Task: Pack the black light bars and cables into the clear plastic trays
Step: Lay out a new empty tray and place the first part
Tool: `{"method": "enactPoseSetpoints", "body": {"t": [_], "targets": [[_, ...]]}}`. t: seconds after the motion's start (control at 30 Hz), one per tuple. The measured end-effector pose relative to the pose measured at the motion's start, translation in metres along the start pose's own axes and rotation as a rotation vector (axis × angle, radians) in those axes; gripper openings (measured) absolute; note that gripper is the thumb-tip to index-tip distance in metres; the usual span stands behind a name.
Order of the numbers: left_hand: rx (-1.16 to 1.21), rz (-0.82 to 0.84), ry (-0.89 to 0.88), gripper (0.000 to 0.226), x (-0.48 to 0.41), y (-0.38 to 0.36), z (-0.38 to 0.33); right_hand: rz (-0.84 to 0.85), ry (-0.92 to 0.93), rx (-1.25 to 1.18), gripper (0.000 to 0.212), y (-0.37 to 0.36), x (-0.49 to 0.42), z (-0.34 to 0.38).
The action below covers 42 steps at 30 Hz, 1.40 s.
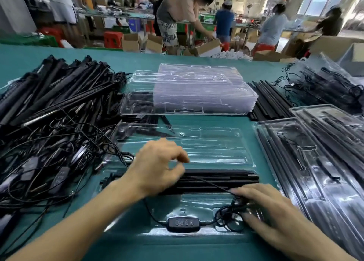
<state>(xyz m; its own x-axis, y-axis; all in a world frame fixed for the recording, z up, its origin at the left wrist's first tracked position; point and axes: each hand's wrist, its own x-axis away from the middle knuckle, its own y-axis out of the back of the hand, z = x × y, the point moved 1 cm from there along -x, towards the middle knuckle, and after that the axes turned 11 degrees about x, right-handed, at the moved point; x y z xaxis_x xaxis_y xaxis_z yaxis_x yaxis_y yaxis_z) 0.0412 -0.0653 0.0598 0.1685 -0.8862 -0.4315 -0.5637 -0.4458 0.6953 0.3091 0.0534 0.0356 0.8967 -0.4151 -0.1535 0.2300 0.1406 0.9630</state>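
Light bars (220, 179) lie under left hand (157, 166), which pinches cable (212, 186).

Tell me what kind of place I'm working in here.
Most likely a factory packing line: heaped black light bars and stacked clear plastic trays on a green worktable, with other workers filling cardboard boxes behind.

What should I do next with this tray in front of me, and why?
Probably tuck the thin black cable down beside the coiled black bundle under your right hand: it stretches from your left hand diagonally across the black light bars, not yet seated.
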Motion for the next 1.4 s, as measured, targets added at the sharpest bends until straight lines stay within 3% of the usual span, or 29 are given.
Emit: {"method": "enactPoseSetpoints", "body": {"t": [0.1, 0.23, 0.33, 0.53, 0.6, 0.67, 0.73, 0.93, 1.13, 1.27, 1.33, 1.4], "targets": [[0.105, 0.339, -0.022, 0.043, 0.001, -0.021, -0.022, 0.146, 0.025, 0.087, 0.062, -0.001, -0.002, 0.0], [-0.18, 0.493, -0.117, 0.066, 0.019, -0.05, -0.044, 0.112, 0.028, 0.216, 0.044, 0.005, -0.004, 0.011], [-0.305, 0.427, -0.153, 0.065, 0.037, -0.063, -0.05, 0.011, 0.017, 0.227, 0.038, 0.003, 0.007, 0.014], [0.031, 0.345, 0.043, 0.034, 0.038, -0.066, -0.04, -0.095, -0.066, 0.205, 0.049, 0.0, 0.021, 0.012], [0.073, 0.29, 0.097, 0.028, 0.037, -0.065, -0.04, -0.115, -0.131, 0.136, 0.037, 0.001, 0.02, 0.014], [0.021, 0.274, 0.12, 0.027, 0.036, -0.064, -0.041, -0.041, -0.188, 0.009, 0.012, 0.001, 0.02, 0.011], [-0.036, 0.27, 0.142, 0.028, 0.037, -0.062, -0.043, 0.001, -0.198, -0.064, 0.033, -0.003, 0.019, 0.006], [-0.035, 0.255, 0.086, 0.034, 0.05, -0.048, -0.041, 0.079, -0.191, -0.034, 0.031, 0.004, 0.004, 0.004], [-0.281, -0.065, 0.103, 0.043, 0.063, 0.005, 0.005, 0.062, -0.179, -0.086, 0.049, 0.0, 0.006, 0.004], [-0.519, 0.009, 0.102, 0.05, 0.067, 0.042, 0.036, 0.076, -0.183, 0.031, 0.043, 0.002, 0.007, 0.014], [-0.549, 0.061, 0.023, 0.054, 0.07, 0.052, 0.046, -0.045, -0.154, 0.141, 0.04, 0.0, 0.006, 0.021], [-0.565, 0.058, -0.059, 0.054, 0.075, 0.059, 0.051, -0.181, -0.065, 0.252, 0.018, -0.005, 0.01, 0.029]]}}
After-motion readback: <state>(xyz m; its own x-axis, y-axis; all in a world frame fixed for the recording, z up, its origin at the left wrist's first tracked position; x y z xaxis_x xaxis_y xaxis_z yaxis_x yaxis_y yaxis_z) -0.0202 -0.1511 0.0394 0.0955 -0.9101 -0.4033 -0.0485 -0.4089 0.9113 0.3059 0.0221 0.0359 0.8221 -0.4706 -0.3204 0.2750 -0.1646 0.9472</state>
